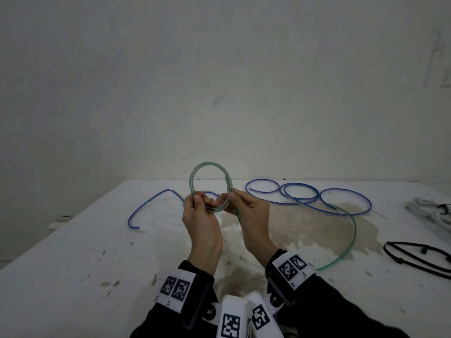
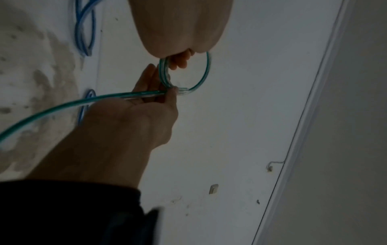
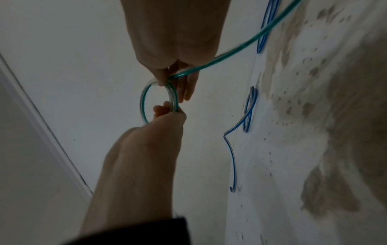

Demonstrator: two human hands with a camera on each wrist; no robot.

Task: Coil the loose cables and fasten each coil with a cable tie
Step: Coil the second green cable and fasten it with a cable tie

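Note:
A green see-through cable is wound into a small coil [image 1: 209, 184] held upright above the white table [image 1: 97, 252]. My left hand [image 1: 198, 199] pinches the coil's lower left side and my right hand [image 1: 230, 198] pinches its lower right side. In the left wrist view the coil [image 2: 202, 81] hangs below my left hand's fingers [image 2: 180, 62]. In the right wrist view the right hand's fingers [image 3: 186, 89] grip the coil [image 3: 143, 99] where the tail leaves. The loose tail [image 1: 351, 230] curves away right over the table and back toward me.
A long blue cable [image 1: 305, 195] lies in loops behind and to the right, its other end [image 1: 136, 215] at the left. A black looped cable [image 1: 415, 254] and a white bundled cable [image 1: 429, 211] lie at the right edge. A wall stands behind the table.

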